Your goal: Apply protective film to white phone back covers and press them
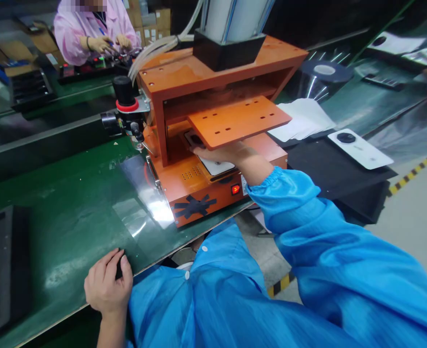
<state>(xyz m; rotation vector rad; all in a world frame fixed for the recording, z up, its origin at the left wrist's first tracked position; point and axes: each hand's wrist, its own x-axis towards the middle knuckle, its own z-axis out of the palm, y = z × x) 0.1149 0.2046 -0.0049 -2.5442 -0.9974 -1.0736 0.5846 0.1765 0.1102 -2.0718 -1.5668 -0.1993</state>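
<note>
**Right hand at the white part under the press plate**

Right hand (231, 153) reaching into the orange press (213, 145), fingers flat on the white part (216, 166) seated below the press plate (237, 121); grip hidden, cannot tell. Long axis of part unclear. Left hand (108, 282) well apart, loosely curled on the green surface (71, 208). Plate overhanging the wrist. White phone back (360, 149) lying to the right.

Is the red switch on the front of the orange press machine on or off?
On, it seems: the red switch on the orange press machine glows brightly.
</note>
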